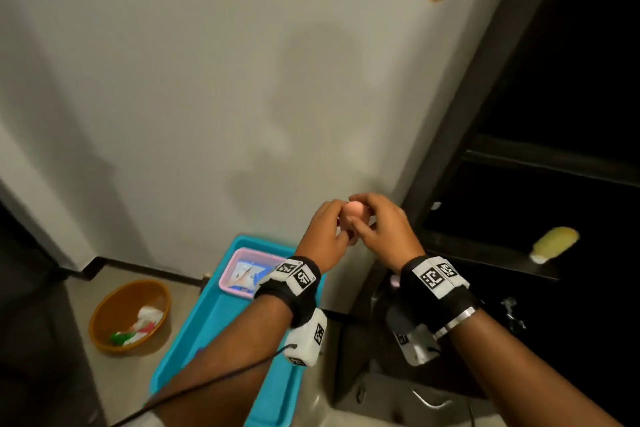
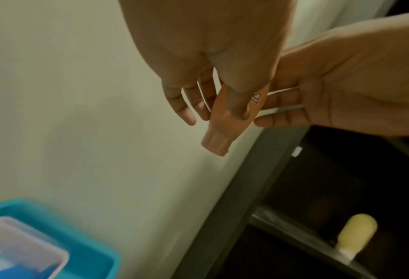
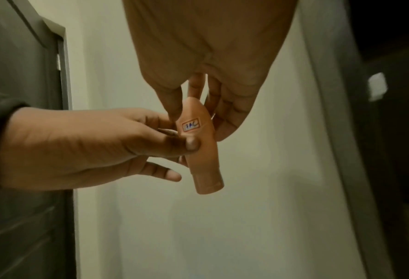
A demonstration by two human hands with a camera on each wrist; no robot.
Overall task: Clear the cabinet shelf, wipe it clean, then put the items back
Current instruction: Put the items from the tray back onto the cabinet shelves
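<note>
Both hands meet in front of the pale wall, grasping one small peach-coloured tube (image 3: pixel 198 149) with a little label. The left hand (image 1: pixel 327 232) pinches its body with thumb and fingers; the right hand (image 1: pixel 381 229) pinches its upper end. A yellow bottle (image 1: pixel 554 243) lies on the dark cabinet shelf (image 1: pixel 512 263) at right. A blue tray (image 1: pixel 221 326) sits lower left.

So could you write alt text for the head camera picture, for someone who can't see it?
Two hands, left hand and right hand, hold a small peach tube together before a pale wall. Below sit a blue tray holding a pink-rimmed box, an orange bowl, and a dark cabinet with a yellow bottle on its shelf.
</note>
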